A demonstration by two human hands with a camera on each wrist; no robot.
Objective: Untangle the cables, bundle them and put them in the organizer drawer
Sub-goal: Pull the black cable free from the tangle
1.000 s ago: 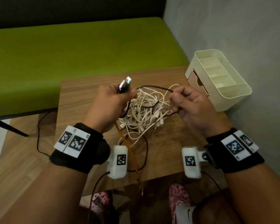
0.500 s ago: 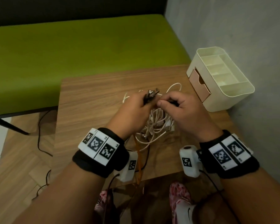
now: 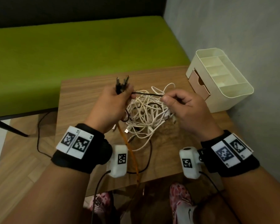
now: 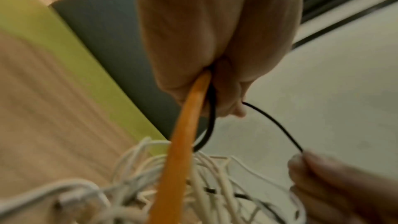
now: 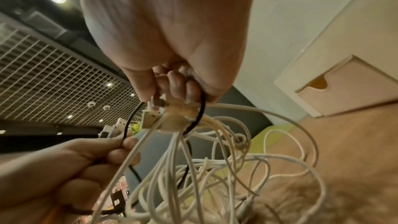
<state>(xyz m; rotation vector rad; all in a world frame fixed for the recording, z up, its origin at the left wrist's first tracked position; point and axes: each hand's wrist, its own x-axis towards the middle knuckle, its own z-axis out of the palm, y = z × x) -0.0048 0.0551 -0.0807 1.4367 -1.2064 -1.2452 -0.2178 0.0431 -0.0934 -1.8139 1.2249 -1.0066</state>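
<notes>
Untangling: our left hand (image 3: 113, 102) grips the plug ends, our right hand (image 3: 183, 107) pinches the black cable (image 3: 146, 94) over the white tangle (image 3: 145, 115); next, we judge, draw it free.

The cable tangle (image 3: 145, 113) lies on the table (image 3: 81, 101) in front of you. The organizer (image 3: 220, 80) stands right of the tangle at the table's far right corner, against the wall (image 3: 233, 26). Behind the table runs the bench (image 3: 71, 44).

Both hands raised — left hand (image 3: 113, 104) fisted, right hand (image 3: 184, 109) pinching.
</notes>
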